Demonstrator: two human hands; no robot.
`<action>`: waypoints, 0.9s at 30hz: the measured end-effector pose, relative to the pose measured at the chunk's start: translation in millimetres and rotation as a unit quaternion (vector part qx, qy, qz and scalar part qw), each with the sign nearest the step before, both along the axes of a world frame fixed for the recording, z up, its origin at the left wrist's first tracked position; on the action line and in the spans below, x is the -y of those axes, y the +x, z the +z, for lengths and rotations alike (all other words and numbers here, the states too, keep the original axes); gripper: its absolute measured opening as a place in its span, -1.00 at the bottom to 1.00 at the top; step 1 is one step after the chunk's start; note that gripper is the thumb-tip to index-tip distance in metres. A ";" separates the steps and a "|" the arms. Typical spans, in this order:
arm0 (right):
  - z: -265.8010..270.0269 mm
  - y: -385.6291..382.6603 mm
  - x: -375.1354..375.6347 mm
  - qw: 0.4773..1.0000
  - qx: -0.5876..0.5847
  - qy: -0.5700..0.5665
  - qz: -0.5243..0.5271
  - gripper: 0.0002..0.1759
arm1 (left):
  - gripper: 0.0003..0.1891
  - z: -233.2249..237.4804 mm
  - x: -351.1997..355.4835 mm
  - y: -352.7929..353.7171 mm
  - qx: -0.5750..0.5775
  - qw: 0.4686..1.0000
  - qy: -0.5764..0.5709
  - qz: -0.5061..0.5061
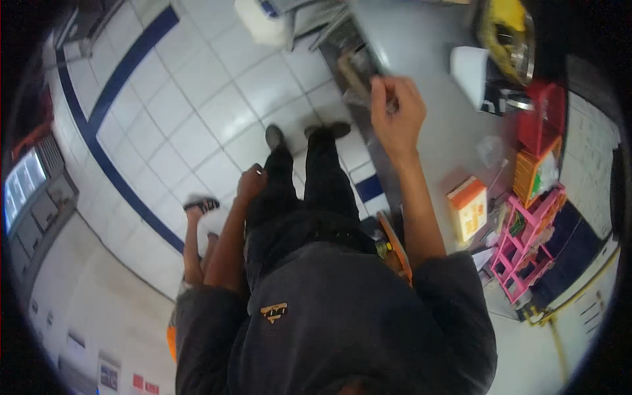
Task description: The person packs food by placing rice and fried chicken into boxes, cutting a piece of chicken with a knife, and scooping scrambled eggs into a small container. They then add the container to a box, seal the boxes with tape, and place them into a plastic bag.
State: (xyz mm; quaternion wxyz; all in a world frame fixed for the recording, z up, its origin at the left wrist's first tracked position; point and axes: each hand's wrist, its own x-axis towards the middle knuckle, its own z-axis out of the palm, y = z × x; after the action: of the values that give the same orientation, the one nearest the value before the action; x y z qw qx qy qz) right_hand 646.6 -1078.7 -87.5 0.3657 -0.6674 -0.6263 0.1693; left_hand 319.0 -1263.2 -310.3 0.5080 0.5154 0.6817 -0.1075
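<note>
My left hand [251, 183] hangs beside my left thigh with its fingers curled. A tiny white spot shows at its fingers, and what it holds, if anything, cannot be made out. Raised over the edge of the grey metal table [431, 85], my right hand [399, 115] has its thumb and fingers bent toward each other. Something small and dark shows between them, too blurred to name. Just beyond that hand, a brown item with clear plastic [355, 74] lies low by the table's edge.
On the right are an orange-and-white box [469, 209], a pink rack [526, 240], a red basket [543, 115], an orange basket [528, 174] and a yellow bag [503, 33]. Another person's leg [192, 243] is close on my left. A chair [303, 20] stands ahead on the tiled floor.
</note>
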 end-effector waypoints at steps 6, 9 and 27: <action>-174.2 25.0 175.6 0.960 0.017 -0.278 -0.023 -0.88 | -0.71 -79.3 108.0 -110.4 -0.065 0.998 0.010 0.018; -239.4 65.5 237.8 0.933 0.013 -0.347 -0.091 -0.89 | -0.72 -102.4 112.2 -115.6 0.019 0.987 -0.061 0.149; -379.5 183.3 92.5 0.882 0.315 -0.348 -0.047 -0.58 | -0.77 -121.6 98.7 31.4 -0.027 0.999 -0.006 0.038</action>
State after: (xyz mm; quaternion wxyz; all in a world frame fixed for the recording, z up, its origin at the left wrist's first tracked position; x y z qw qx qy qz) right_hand 829.9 -1171.2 -467.1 -0.0986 -0.7983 -0.5774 0.1400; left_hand 350.4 -1361.9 -431.9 0.4963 0.4835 0.7133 -0.1058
